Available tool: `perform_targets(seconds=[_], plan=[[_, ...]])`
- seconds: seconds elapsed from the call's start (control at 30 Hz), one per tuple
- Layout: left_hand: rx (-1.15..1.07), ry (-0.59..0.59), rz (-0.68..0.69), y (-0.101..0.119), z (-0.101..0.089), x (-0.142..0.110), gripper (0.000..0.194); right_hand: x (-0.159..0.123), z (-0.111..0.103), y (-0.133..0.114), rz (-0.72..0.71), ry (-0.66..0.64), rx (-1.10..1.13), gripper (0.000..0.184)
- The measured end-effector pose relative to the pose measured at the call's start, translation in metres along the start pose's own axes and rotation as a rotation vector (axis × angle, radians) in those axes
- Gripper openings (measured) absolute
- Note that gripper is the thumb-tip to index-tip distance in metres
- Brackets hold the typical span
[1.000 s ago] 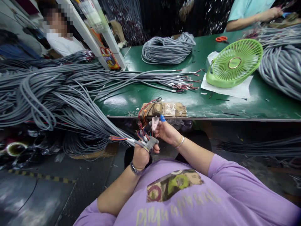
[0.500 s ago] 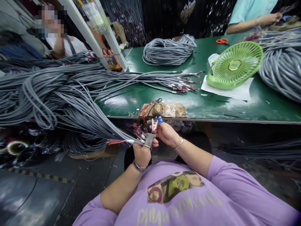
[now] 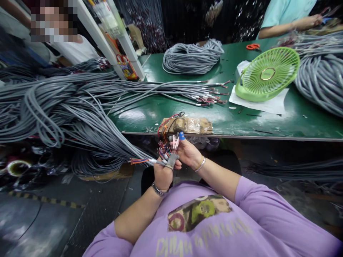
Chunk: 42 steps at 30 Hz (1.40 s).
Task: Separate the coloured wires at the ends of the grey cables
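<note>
My left hand [image 3: 163, 175], with a grey cloth cover on its thumb, is closed around the ends of several grey cables [image 3: 159, 162]. Thin coloured wires [image 3: 163, 147] fan out of these ends beyond the thumb. One cable end with orange and blue wires [image 3: 139, 161] points off to the left. Close beside it, my right hand [image 3: 189, 153] wears a blue cover on one fingertip. Its fingers pinch a small pink clip [image 3: 175, 142] that looks like a clothes peg, held just over the wires. The clip's lower tip is too small to make out.
A wooden block [image 3: 198, 125] with red and black leads sits at the edge of the green table [image 3: 150, 107]. Grey cables [image 3: 66, 92] heap on the left. Further back are a cable coil [image 3: 191, 59], a green fan [image 3: 268, 73] and orange-handled scissors [image 3: 252, 46]. Two co-workers are across the table.
My left hand and the cable ends have shifted slightly right, closer to the clip. My right hand has barely moved. The co-worker at the back left has changed posture.
</note>
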<state>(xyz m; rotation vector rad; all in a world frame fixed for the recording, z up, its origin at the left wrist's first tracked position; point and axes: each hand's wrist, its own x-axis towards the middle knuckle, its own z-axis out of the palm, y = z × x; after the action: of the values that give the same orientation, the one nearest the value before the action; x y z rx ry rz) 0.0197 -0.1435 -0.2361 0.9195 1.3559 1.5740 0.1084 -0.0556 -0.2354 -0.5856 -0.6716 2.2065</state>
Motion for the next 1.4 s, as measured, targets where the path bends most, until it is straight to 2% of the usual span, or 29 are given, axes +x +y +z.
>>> perform_targets(seconds=[0.1, 0.2, 0.47, 0.7, 0.83, 0.97, 1.13, 1.2, 1.3, 1.4], plan=[[-0.025, -0.001, -0.003, 0.001, -0.003, -0.002, 0.023, -0.002, -0.003, 0.001, 0.028, 0.044, 0.171, 0.053], [-0.080, -0.046, -0.029, 0.004, -0.008, -0.004, 0.024, -0.007, -0.009, 0.001, 0.083, 0.037, 0.230, 0.053], [-0.164, -0.148, -0.159, 0.006, -0.027, -0.007, 0.027, -0.023, -0.034, -0.003, 0.140, 0.111, 0.224, 0.047], [-0.154, -0.159, -0.175, -0.002, -0.035, -0.006, 0.029, -0.034, -0.044, -0.003, 0.098, 0.099, 0.094, 0.039], [-0.100, -0.199, -0.212, 0.000, -0.034, -0.006, 0.032, -0.043, -0.039, 0.000, 0.006, 0.067, -0.121, 0.032], [0.080, -0.298, -0.202, 0.001, -0.034, -0.009, 0.033, -0.059, -0.026, 0.002, -0.073, -0.016, -0.439, 0.032], [0.189, -0.387, -0.180, 0.007, -0.033, -0.013, 0.034, -0.071, -0.005, 0.000, -0.137, -0.177, -0.534, 0.036], [0.187, -0.403, -0.167, 0.011, -0.031, -0.014, 0.033, -0.072, 0.002, -0.001, -0.147, -0.179, -0.593, 0.035], [0.188, -0.432, -0.160, 0.016, -0.029, -0.015, 0.030, -0.072, 0.008, 0.001, -0.156, -0.114, -0.663, 0.032], [0.210, -0.472, -0.163, 0.018, -0.031, -0.017, 0.030, -0.072, 0.008, 0.002, -0.158, -0.087, -0.644, 0.030]])
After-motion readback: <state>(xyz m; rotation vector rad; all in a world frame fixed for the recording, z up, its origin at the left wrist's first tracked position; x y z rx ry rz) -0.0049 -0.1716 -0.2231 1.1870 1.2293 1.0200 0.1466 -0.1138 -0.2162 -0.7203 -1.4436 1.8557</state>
